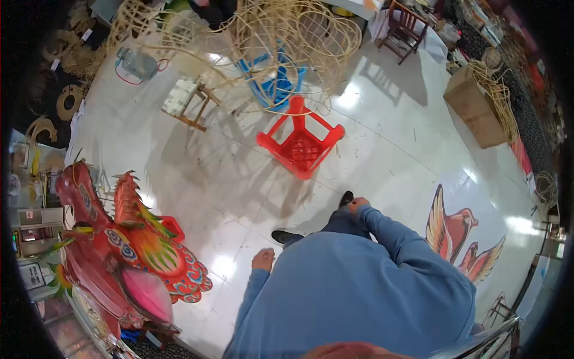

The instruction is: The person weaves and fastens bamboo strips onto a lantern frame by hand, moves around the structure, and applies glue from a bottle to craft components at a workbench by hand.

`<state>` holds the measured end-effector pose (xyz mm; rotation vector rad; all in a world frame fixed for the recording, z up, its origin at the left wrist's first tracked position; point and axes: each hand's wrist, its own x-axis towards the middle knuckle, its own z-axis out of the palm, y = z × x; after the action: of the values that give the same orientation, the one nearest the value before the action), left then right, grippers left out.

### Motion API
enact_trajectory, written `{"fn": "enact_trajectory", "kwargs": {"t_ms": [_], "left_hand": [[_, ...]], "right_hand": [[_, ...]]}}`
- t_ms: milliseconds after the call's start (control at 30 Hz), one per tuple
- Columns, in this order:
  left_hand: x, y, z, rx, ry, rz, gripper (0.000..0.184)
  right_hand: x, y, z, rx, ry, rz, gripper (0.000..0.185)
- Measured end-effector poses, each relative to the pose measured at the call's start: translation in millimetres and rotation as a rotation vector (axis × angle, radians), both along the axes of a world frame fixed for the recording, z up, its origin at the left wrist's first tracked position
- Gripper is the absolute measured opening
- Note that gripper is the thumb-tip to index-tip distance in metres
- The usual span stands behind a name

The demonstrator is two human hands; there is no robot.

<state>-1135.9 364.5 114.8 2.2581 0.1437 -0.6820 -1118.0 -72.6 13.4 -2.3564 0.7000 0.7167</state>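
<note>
My left hand [263,259] hangs beside my body with its fingers curled in; nothing shows in it. Out in front of my right hip, my right hand [359,204] is also closed, and I see no object in it. Neither hand touches anything around me. The closest object ahead is a red plastic stool [304,151], apparently upturned, its legs pointing outward. Off to the left lies a large painted dragon head [110,239] in red with green and yellow parts, some distance from my left hand.
A tangled frame of bent cane strips [287,36] stands ahead, around a blue stool [276,81]. Left of it is a small wooden stool [186,103]. Further right are a wooden chair [404,31], a cardboard box [476,107] and painted bird shapes [451,227] on the tiled floor.
</note>
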Motion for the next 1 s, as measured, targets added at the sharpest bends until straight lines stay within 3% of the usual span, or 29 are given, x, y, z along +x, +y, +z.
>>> {"fn": "enact_trajectory", "kwargs": {"t_ms": [100,167,233,300,467,567,667,767,900,967,1000], "left_hand": [[35,-99,21,-0.088,0.108,0.015,0.031],[60,-160,10,-0.087,0.069,-0.075,0.034],[81,-223,3,-0.031,-0.038,-0.242,0.033],[99,-289,6,-0.07,-0.053,-0.383,0.031],[161,-407,19,-0.013,-0.143,-0.742,0.022],[203,-453,31,-0.052,-0.122,-0.73,0.024],[234,-492,21,-0.043,-0.1,-0.708,0.025],[263,-524,11,-0.014,-0.086,-0.704,0.026],[294,-570,-17,0.104,-0.038,-0.721,0.026],[321,-607,-1,0.106,0.046,-0.623,0.027],[336,-619,-10,0.05,-0.034,-0.616,0.025]], "right_hand": [[-33,-80,12,-0.021,0.074,-0.081,0.031],[-58,-151,-16,0.195,0.225,-0.362,0.026],[-114,-249,-90,-0.011,0.09,0.191,0.03],[-130,-289,-48,0.261,0.063,-0.798,0.025],[-143,-370,-6,0.344,-0.082,-1.144,0.021],[-168,-387,-36,0.422,0.019,-1.275,0.021],[-187,-393,-70,0.361,0.205,-1.212,0.02],[-166,-405,-78,0.341,0.342,-0.966,0.019],[-88,-457,-77,0.341,0.318,-0.672,0.018],[-41,-499,-72,0.357,0.259,-0.711,0.017],[-19,-520,-65,0.372,0.235,-0.761,0.017]]}}
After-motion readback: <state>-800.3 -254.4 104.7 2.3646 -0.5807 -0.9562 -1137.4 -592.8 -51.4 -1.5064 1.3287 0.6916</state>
